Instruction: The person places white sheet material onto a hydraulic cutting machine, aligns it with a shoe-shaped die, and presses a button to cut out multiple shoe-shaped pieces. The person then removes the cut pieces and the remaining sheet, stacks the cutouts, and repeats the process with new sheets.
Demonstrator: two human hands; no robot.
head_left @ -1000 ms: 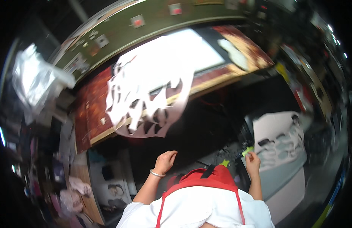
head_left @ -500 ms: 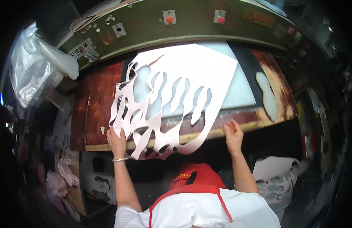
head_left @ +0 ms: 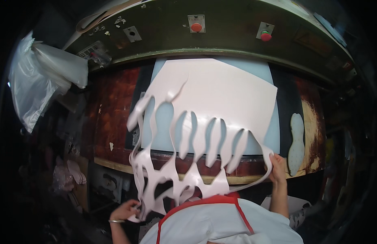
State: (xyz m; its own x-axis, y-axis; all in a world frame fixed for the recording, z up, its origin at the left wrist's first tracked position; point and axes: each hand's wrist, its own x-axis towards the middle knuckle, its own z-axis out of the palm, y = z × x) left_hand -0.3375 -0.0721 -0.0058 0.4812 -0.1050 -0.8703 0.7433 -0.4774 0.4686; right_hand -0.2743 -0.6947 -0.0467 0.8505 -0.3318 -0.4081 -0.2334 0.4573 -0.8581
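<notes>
A pale pink sheet [head_left: 221, 87] with sole-shaped cut-outs lies over a light blue cutting board [head_left: 273, 134]. Its far part is uncut, while the near part is a web of thin strips that hangs over the table's front edge toward my apron. My left hand [head_left: 126, 210] is closed on the lower left corner of that web, below the table edge. At the right side, my right hand [head_left: 277, 167] pinches the sheet's edge strip. Several narrow sole-shaped tongues still sit between the slots. A pale sole-shaped piece [head_left: 296, 144] lies to the right of my right hand.
Along the back runs a dark green machine beam [head_left: 164, 36] with two red buttons. Clear plastic bags [head_left: 38, 81] hang at the left. The worn red-brown table [head_left: 111, 114] has a pale wooden front edge. Pink cut pieces [head_left: 76, 173] lie low at the left, and perforated scrap [head_left: 296, 207] lies low at the right.
My left hand has drawn the web's left corner down toward me, off the table. My right hand, empty before, has taken hold of the sheet's right edge. The head view has shifted.
</notes>
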